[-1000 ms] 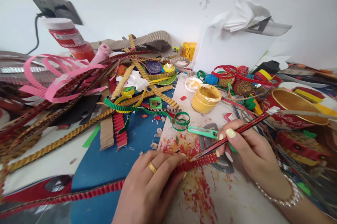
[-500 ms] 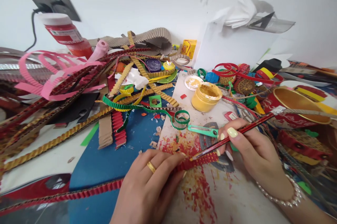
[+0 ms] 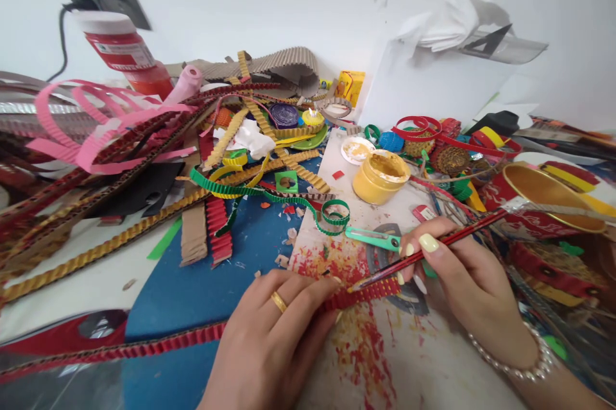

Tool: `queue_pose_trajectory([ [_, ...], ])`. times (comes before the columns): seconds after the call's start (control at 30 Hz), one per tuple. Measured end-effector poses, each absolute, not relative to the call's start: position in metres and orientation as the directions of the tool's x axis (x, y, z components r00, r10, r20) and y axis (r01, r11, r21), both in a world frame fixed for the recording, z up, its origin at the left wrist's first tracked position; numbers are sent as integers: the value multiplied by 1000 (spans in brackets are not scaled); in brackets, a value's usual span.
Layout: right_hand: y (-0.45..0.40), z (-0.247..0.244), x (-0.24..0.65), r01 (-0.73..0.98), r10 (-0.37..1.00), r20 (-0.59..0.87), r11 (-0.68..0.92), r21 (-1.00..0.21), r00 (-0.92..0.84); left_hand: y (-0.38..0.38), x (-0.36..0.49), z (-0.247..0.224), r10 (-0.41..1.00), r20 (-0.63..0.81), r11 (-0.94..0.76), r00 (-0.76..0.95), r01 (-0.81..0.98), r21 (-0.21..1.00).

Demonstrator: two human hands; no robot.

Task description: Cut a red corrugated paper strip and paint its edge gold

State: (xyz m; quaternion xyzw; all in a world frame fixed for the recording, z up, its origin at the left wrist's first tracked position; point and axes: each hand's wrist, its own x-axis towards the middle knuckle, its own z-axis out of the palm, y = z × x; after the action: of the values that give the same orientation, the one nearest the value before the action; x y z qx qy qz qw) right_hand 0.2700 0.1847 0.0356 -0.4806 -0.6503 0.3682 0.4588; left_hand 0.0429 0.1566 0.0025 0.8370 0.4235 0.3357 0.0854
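My left hand (image 3: 279, 333) is closed over a red corrugated cardboard strip (image 3: 163, 342), which trails off to the left and shows its short end beyond my fingers. Yellow dots mark that end. Between the thumb and fingers of my right hand (image 3: 457, 269) is a thin paintbrush (image 3: 433, 249) with a dark red handle. Its bristle tip meets the strip just right of my left fingertips. Ahead stands an open jar of yellow paint (image 3: 381, 179), its lid (image 3: 357, 149) lying paint-side up behind it. A mint-green utility knife (image 3: 373, 238) lies near my right fingers.
Pink strips (image 3: 77, 134) and long corrugated strips pile up on the left, below a red paint bottle (image 3: 118, 51). A curled green strip (image 3: 308, 205) lies mid-table. At right are a red can (image 3: 539, 205) and several coiled paper pieces. A paint-stained board (image 3: 356, 358) lies under my hands.
The view has shifted very slightly. Both hands keep nearly the same pose, with the brush tip still at the dotted end of the red strip.
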Motion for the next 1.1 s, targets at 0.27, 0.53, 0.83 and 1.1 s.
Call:
queue_pose_trajectory([
  [0.27, 185, 34, 272, 234, 959, 252, 276, -932, -127, 156, 48, 6, 772, 521, -608, 364, 661, 440],
  [0.53, 182, 34, 274, 187, 966, 220, 243, -952, -135, 159, 49, 9, 760, 544, -610, 355, 677, 411],
  [0.83, 181, 34, 275, 218, 971, 201, 225, -950, -130, 157, 49, 10, 758, 548, -614, 353, 670, 418],
  [1.1, 183, 35, 274, 192, 972, 198, 220, -956, -127, 157, 50, 9, 759, 539, -616, 365, 671, 413],
])
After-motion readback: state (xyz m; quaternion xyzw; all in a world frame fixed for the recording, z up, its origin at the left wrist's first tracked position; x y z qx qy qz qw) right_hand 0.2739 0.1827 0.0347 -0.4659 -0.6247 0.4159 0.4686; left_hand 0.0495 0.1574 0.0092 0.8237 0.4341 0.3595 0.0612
